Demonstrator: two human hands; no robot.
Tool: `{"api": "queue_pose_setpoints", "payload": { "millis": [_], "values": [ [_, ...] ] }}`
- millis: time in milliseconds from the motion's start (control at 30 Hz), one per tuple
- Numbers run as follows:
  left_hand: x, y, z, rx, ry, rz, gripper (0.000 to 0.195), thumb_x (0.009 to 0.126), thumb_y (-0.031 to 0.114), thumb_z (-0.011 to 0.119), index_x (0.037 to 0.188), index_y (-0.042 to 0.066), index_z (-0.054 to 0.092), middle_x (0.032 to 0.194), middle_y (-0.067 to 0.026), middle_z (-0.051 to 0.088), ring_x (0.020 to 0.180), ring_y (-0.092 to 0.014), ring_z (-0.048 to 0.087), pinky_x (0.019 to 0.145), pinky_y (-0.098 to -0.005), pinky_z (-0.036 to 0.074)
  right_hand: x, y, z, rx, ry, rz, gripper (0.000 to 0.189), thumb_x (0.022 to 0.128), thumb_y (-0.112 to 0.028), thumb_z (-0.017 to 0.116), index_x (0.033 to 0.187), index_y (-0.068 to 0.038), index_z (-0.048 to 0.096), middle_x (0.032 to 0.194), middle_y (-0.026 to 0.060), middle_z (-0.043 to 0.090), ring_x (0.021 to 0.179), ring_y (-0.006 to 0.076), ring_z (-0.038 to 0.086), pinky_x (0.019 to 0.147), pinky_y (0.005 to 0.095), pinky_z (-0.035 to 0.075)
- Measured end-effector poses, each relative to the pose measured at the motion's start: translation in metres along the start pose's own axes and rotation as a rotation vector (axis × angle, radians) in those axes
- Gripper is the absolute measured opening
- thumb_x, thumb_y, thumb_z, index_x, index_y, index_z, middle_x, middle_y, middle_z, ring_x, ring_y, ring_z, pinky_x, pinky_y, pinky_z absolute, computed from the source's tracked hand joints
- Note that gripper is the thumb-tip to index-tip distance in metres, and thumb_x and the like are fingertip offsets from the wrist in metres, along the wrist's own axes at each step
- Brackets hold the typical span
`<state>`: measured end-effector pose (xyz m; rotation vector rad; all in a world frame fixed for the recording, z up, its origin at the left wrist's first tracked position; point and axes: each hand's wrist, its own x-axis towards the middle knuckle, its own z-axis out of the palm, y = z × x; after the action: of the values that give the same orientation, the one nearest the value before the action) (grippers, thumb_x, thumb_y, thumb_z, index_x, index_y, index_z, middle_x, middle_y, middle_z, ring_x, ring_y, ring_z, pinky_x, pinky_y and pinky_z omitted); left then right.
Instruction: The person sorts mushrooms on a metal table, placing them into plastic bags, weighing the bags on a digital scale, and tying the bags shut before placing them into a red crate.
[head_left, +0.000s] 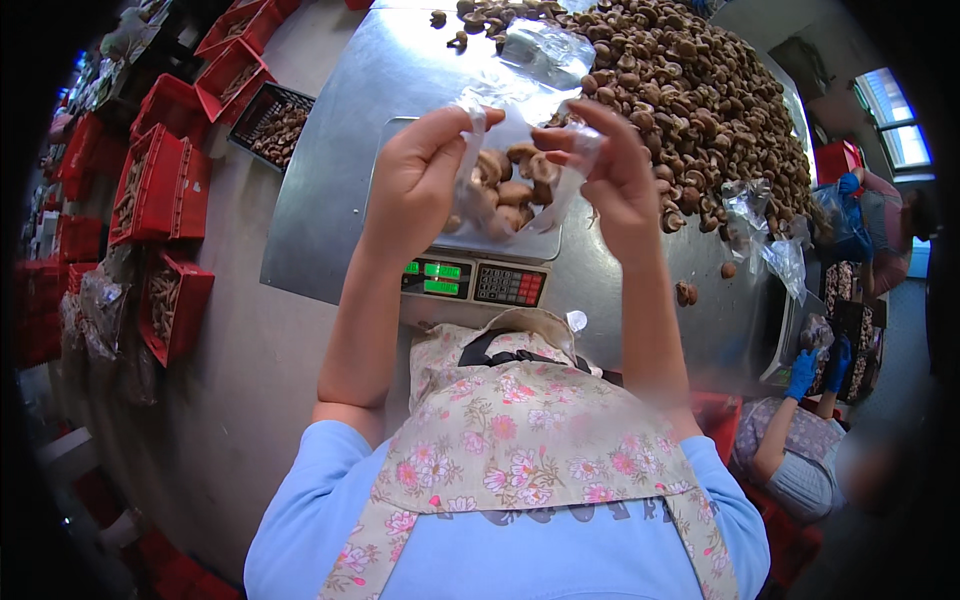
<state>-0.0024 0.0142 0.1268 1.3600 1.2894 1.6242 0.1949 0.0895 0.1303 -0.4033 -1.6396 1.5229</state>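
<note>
A clear plastic bag (480, 202) with several brown mushrooms (514, 193) inside rests on the metal pan of a digital scale (556, 251). My left hand (424, 165) pinches the left side of the bag's mouth between thumb and fingers. At the right side of the mouth, my right hand (611, 169) has its fingers spread, with the bag's film around and against them; whether it grips the film I cannot tell. Below the pan, green displays and a keypad (510, 285) show on the scale's front.
A big heap of mushrooms (690, 97) covers the metal table's (315, 225) far right. Flat plastic bags (547, 52) lie beyond my hands, others (784, 259) at right. Red crates (180, 307) and a black crate (274, 124) stand at left. Co-workers in blue gloves (802, 373) are at right.
</note>
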Motion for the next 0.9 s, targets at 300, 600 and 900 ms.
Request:
{"api": "queue_pose_setpoints", "payload": {
  "millis": [300,600,900],
  "values": [
    [-0.020,-0.034,0.024,0.215,-0.374,0.132,0.035,0.068,-0.010,0.060,0.101,0.001,0.065,0.086,-0.0099,0.065,0.070,-0.027,0.061,0.064,-0.0298,0.049,-0.020,0.050,0.011,-0.182,0.066,0.261,0.080,0.070,-0.003,0.073,0.139,-0.007,0.032,0.103,0.0145,0.065,0.085,0.0157,0.065,0.072,0.0275,0.052],
    [-0.046,-0.058,-0.044,0.917,-0.306,0.088,0.018,0.074,0.016,0.070,0.067,0.007,0.056,0.068,-0.0069,0.054,0.071,-0.027,0.053,0.062,-0.0359,0.042,-0.030,0.089,-0.046,0.031,0.060,0.596,0.027,0.072,0.007,0.056,0.099,0.002,0.054,0.078,0.0018,0.058,0.075,0.0085,0.058,0.065,0.0214,0.045],
    [-0.082,-0.053,-0.009,0.655,-0.333,0.290,0.010,0.071,0.004,0.067,0.070,0.003,0.056,0.085,-0.0046,0.059,0.094,-0.027,0.054,0.082,-0.0375,0.040,0.017,0.140,-0.042,0.859,0.760,0.701,0.065,0.081,0.005,0.035,0.140,-0.002,0.008,0.124,0.0351,0.042,0.115,0.0469,0.048,0.095,0.0468,0.049]
  ]
}}
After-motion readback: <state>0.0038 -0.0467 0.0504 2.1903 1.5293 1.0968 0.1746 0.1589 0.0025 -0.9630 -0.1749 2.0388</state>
